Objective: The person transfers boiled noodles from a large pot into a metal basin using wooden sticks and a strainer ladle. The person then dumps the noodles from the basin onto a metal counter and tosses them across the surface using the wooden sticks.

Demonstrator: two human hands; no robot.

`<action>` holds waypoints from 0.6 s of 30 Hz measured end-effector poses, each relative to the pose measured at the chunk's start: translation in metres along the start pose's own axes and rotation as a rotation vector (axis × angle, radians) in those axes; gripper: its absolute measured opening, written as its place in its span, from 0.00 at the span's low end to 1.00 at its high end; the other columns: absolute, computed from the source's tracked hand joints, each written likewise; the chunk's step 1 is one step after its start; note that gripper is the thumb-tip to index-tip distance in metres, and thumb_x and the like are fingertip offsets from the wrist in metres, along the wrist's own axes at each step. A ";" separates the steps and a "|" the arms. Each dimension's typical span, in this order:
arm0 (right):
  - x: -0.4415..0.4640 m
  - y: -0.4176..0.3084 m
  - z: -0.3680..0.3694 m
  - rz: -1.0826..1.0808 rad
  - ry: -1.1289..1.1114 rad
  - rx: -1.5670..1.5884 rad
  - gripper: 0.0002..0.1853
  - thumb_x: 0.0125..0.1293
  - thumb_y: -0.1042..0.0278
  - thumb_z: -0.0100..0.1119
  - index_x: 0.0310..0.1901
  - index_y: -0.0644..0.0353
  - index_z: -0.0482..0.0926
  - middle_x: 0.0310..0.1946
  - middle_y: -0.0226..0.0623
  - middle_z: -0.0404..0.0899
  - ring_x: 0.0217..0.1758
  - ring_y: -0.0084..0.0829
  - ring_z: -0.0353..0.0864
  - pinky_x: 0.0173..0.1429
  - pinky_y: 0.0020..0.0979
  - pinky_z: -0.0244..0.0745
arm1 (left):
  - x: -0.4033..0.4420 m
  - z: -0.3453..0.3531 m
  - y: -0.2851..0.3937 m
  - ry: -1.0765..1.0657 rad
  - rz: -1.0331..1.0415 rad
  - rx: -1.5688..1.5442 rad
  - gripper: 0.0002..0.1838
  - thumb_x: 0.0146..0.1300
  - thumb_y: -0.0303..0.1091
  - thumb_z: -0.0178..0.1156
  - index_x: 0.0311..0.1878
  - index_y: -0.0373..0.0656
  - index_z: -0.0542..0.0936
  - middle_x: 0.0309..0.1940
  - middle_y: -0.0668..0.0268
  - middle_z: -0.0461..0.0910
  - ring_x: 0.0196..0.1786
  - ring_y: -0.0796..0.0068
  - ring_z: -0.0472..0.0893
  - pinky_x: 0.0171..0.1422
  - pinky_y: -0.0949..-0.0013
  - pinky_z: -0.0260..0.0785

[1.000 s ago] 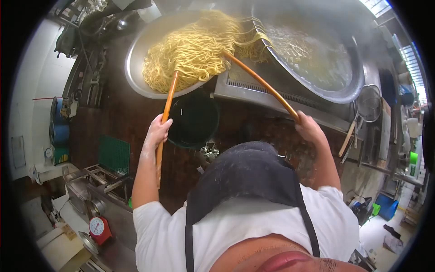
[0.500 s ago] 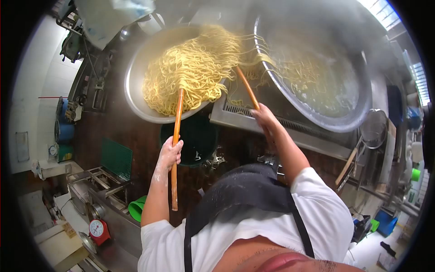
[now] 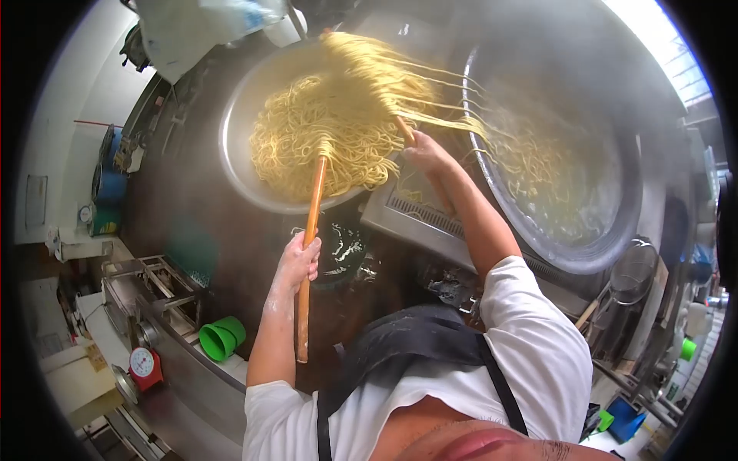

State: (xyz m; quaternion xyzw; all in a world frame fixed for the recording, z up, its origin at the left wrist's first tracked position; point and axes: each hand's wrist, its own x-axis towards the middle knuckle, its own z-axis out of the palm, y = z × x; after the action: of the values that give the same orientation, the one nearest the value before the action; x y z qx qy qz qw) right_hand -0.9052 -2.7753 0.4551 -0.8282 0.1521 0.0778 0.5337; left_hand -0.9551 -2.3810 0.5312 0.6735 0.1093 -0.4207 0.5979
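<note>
Left hand grips a stick across the bowl's near edge; right hand grips another stick, noodles crossing the pot's left edge.

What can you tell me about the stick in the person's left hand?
The stick is long, slender, straight and orange-brown; it looks like wood, glossier towards the top than near its lower end. The left hand is wrapped around it partway along. Its upper end is hidden under yellow noodles, some draped over it. It crosses the near rim of the metal bowl; whether they touch, I can't tell. The lower end sticks out below the hand, towards the person.
</note>
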 end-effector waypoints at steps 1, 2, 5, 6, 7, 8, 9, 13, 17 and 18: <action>-0.009 -0.019 0.003 -0.003 -0.017 -0.082 0.20 0.59 0.63 0.60 0.50 0.66 0.76 0.34 0.43 0.81 0.39 0.36 0.82 0.43 0.37 0.74 | 0.000 0.001 0.003 -0.022 0.009 -0.035 0.18 0.74 0.39 0.58 0.61 0.46 0.68 0.23 0.75 0.65 0.15 0.87 0.62 0.18 0.79 0.58; -0.017 -0.029 0.009 0.000 -0.036 -0.160 0.20 0.59 0.63 0.60 0.51 0.67 0.76 0.34 0.45 0.81 0.39 0.37 0.82 0.43 0.37 0.74 | -0.003 0.001 0.004 -0.043 0.009 -0.068 0.18 0.74 0.39 0.58 0.60 0.46 0.68 0.23 0.75 0.65 0.16 0.88 0.62 0.18 0.79 0.58; -0.029 -0.044 0.034 0.008 -0.102 -0.360 0.16 0.63 0.67 0.56 0.50 0.66 0.76 0.38 0.52 0.83 0.43 0.45 0.84 0.46 0.44 0.75 | -0.007 -0.007 0.016 -0.082 0.000 -0.130 0.19 0.74 0.39 0.57 0.61 0.43 0.67 0.25 0.73 0.66 0.17 0.88 0.63 0.18 0.80 0.58; -0.037 -0.051 0.041 0.043 -0.132 -0.454 0.15 0.64 0.69 0.56 0.50 0.65 0.76 0.38 0.53 0.82 0.43 0.47 0.84 0.47 0.45 0.75 | -0.012 -0.010 0.017 -0.092 -0.008 -0.157 0.19 0.74 0.39 0.57 0.61 0.42 0.67 0.25 0.73 0.66 0.17 0.88 0.63 0.18 0.79 0.58; -0.043 -0.039 0.044 -0.115 -0.081 -0.542 0.13 0.64 0.70 0.54 0.48 0.65 0.76 0.38 0.54 0.83 0.42 0.51 0.84 0.44 0.48 0.76 | -0.015 -0.016 0.016 -0.094 0.009 -0.206 0.17 0.74 0.37 0.56 0.60 0.41 0.69 0.25 0.72 0.66 0.17 0.88 0.63 0.17 0.80 0.58; -0.047 -0.036 0.041 -0.116 -0.089 -0.589 0.12 0.64 0.71 0.53 0.48 0.65 0.76 0.38 0.54 0.83 0.42 0.51 0.84 0.44 0.48 0.77 | -0.020 -0.025 0.018 -0.117 0.015 -0.252 0.16 0.74 0.37 0.56 0.59 0.41 0.70 0.25 0.72 0.66 0.17 0.88 0.63 0.17 0.80 0.58; -0.053 -0.044 0.035 -0.117 -0.096 -0.637 0.12 0.64 0.71 0.53 0.48 0.65 0.76 0.37 0.54 0.83 0.41 0.51 0.84 0.43 0.48 0.77 | -0.025 -0.035 0.021 -0.140 0.022 -0.298 0.15 0.74 0.37 0.57 0.57 0.41 0.70 0.25 0.72 0.65 0.17 0.88 0.63 0.17 0.81 0.58; -0.093 -0.105 -0.003 -0.143 -0.184 -0.739 0.15 0.61 0.77 0.48 0.50 0.66 0.75 0.38 0.53 0.83 0.44 0.51 0.84 0.47 0.50 0.77 | -0.033 -0.061 0.041 -0.211 0.104 -0.399 0.14 0.73 0.36 0.58 0.54 0.40 0.71 0.25 0.73 0.65 0.17 0.88 0.63 0.16 0.81 0.58; -0.122 -0.105 -0.026 -0.091 -0.086 -0.819 0.17 0.63 0.73 0.52 0.54 0.61 0.75 0.41 0.50 0.83 0.45 0.48 0.84 0.48 0.48 0.77 | -0.002 -0.058 0.017 -0.174 0.210 -0.479 0.13 0.73 0.37 0.58 0.53 0.41 0.71 0.25 0.73 0.65 0.17 0.88 0.64 0.16 0.80 0.58; -0.135 -0.107 -0.033 -0.013 -0.063 -0.819 0.17 0.63 0.71 0.53 0.55 0.59 0.76 0.41 0.49 0.83 0.45 0.47 0.84 0.48 0.47 0.77 | 0.005 -0.056 0.009 -0.140 0.232 -0.442 0.11 0.73 0.37 0.59 0.49 0.42 0.71 0.25 0.73 0.66 0.17 0.87 0.64 0.17 0.79 0.59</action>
State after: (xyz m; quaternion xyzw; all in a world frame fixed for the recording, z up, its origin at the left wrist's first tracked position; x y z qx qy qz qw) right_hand -0.9972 -2.7413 0.6005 -0.9704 0.0869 0.1536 0.1646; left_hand -0.9220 -2.3353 0.5300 0.5038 0.0788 -0.3607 0.7809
